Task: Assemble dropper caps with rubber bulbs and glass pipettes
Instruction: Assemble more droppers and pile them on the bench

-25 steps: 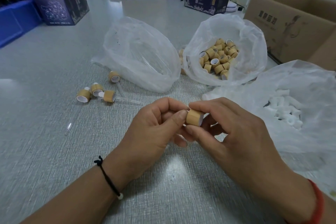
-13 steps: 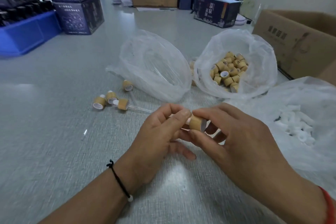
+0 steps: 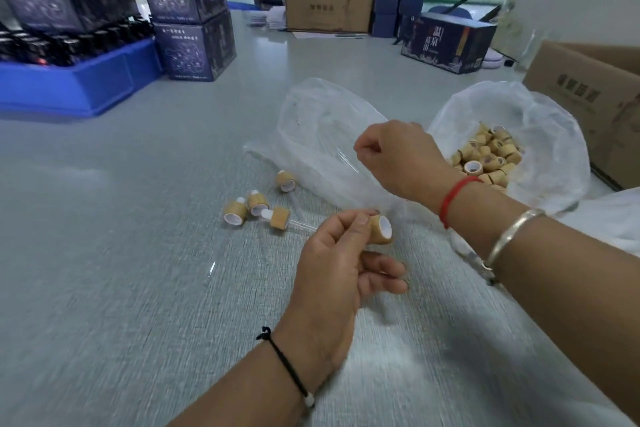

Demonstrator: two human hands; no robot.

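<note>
Holding the dropper cap (image 3: 381,229) pinched between thumb and forefinger of my left hand (image 3: 341,263), white open end facing right. My right hand (image 3: 398,158) reaches above it over the pipette bag (image 3: 318,135), fingertips curled together; whether they pinch a glass pipette I cannot tell. Advised: keep the cap steady and level, and feed the pipette straight into its bore.
</note>
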